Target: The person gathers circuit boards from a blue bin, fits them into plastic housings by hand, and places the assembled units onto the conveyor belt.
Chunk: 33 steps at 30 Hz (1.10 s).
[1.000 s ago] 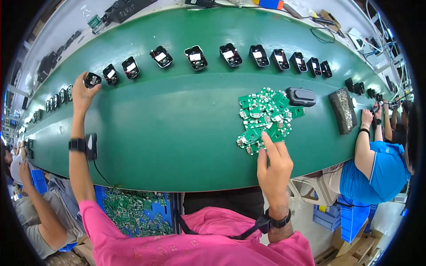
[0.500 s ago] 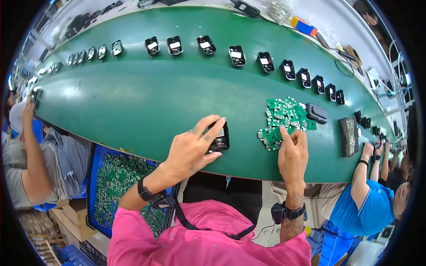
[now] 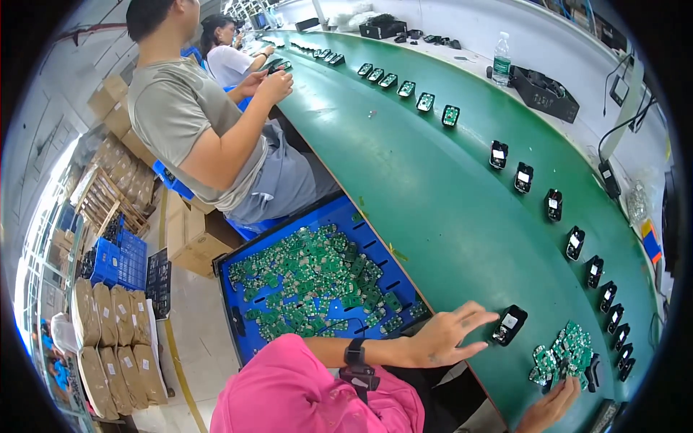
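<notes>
My left hand [image 3: 449, 337] is open, fingers spread, beside a small black plastic housing [image 3: 510, 325] on the green table. The housing lies with its open side up and shows a white label and small parts inside. The index finger and thumb point toward its left edge; I see nothing held. My right hand [image 3: 550, 408] is at the near edge of a heap of small green circuit boards [image 3: 572, 348], fingertips pinched on a board there, which is mostly hidden. A dark oblong piece [image 3: 593, 373] lies right of the heap.
A row of similar black housings [image 3: 523, 177] runs along the green table [image 3: 404, 187]. A blue tray [image 3: 289, 245] full of green boards stands left of the table edge. A co-worker [image 3: 195, 130] sits beyond it. A water bottle [image 3: 502, 58] and black box [image 3: 543, 94] stand on the back ledge.
The view has swung left, bringing the co-worker and tray into fuller view. My left hand has come off the black housing and opened. My right hand stays at the board heap.
</notes>
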{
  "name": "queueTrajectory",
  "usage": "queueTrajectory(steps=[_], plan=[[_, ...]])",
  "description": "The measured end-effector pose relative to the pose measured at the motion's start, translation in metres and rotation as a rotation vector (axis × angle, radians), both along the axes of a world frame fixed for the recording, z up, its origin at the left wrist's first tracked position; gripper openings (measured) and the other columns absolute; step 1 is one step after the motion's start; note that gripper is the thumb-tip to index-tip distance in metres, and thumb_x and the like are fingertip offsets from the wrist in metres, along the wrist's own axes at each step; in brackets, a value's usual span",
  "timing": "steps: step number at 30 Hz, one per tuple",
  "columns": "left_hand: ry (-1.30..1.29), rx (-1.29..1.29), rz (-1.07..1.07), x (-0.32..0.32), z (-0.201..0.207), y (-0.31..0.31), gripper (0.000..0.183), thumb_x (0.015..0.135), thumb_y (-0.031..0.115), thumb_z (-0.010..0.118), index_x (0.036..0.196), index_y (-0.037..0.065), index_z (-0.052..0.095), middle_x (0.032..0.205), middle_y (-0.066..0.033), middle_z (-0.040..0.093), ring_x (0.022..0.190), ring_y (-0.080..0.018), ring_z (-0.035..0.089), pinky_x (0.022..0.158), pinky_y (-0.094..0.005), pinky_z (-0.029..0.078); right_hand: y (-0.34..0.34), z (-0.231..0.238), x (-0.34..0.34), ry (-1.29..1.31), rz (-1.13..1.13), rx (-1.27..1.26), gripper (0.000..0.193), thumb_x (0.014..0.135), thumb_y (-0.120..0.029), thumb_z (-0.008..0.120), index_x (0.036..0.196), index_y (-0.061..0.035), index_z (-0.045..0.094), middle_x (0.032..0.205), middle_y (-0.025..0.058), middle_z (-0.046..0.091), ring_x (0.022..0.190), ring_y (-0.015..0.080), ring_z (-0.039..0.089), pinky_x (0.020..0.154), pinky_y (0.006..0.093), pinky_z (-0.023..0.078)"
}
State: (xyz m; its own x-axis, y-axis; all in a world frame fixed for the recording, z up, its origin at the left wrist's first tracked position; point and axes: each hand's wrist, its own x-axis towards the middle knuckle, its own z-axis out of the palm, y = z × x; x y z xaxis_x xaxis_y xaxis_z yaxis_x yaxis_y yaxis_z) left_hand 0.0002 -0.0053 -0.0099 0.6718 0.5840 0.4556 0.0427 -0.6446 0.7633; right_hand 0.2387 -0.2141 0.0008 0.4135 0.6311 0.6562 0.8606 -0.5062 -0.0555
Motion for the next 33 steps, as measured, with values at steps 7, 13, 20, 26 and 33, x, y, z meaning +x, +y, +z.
queueTrajectory(steps=[7, 13, 20, 26, 33], plan=[[-0.16, -0.102, -0.35, 0.017, -0.009, -0.036, 0.029, 0.093, 0.02, 0.071, 0.119, 0.008, 0.069, 0.087, -0.0086, 0.063, 0.068, -0.022, 0.062, 0.061, -0.0321, 0.051, 0.001, 0.008, -0.094, 0.909, 0.348, -0.057, 0.01, 0.094, 0.001, 0.058, 0.099, 0.0027, 0.066, 0.088, 0.0119, 0.062, 0.07, 0.0211, 0.06, 0.064, 0.0339, 0.048], [-0.031, -0.961, -0.204, -0.007, 0.021, -0.021, 0.016, 0.094, 0.004, 0.069, 0.108, -0.004, 0.071, 0.081, -0.0062, 0.069, 0.058, -0.0064, 0.059, 0.05, -0.0206, 0.045, 0.041, 0.023, -0.115, 1.434, 0.382, 0.333, 0.008, 0.093, 0.0, 0.063, 0.086, 0.0031, 0.062, 0.077, 0.0059, 0.063, 0.056, 0.0083, 0.056, 0.049, 0.0219, 0.042], [-0.186, -0.958, -0.023, -0.011, 0.014, -0.008, 0.024, 0.099, 0.008, 0.06, 0.117, -0.006, 0.065, 0.077, -0.0026, 0.062, 0.058, -0.0057, 0.056, 0.052, -0.0199, 0.044, 0.073, 0.02, -0.112, 1.075, 0.295, 0.288, 0.014, 0.095, -0.007, 0.066, 0.088, 0.0043, 0.064, 0.074, 0.005, 0.063, 0.058, 0.0089, 0.055, 0.054, 0.0238, 0.044], [-0.211, -1.009, 0.034, -0.021, 0.005, 0.0, 0.018, 0.098, 0.009, 0.06, 0.109, -0.005, 0.066, 0.076, -0.0019, 0.061, 0.058, -0.0059, 0.055, 0.052, -0.0196, 0.043, 0.08, 0.019, -0.112, 0.914, 0.27, 0.23, 0.011, 0.093, -0.006, 0.068, 0.088, 0.0023, 0.064, 0.074, 0.0103, 0.063, 0.058, 0.0186, 0.058, 0.053, 0.0309, 0.045], [-0.197, -1.025, 0.033, -0.015, 0.003, 0.003, 0.017, 0.098, 0.009, 0.058, 0.105, -0.004, 0.067, 0.073, -0.0037, 0.062, 0.056, -0.0071, 0.056, 0.05, -0.0216, 0.043, 0.087, 0.023, -0.113, 0.931, 0.275, 0.192, 0.015, 0.095, -0.008, 0.066, 0.089, 0.0052, 0.064, 0.074, 0.0089, 0.063, 0.062, 0.012, 0.055, 0.058, 0.0271, 0.045]])
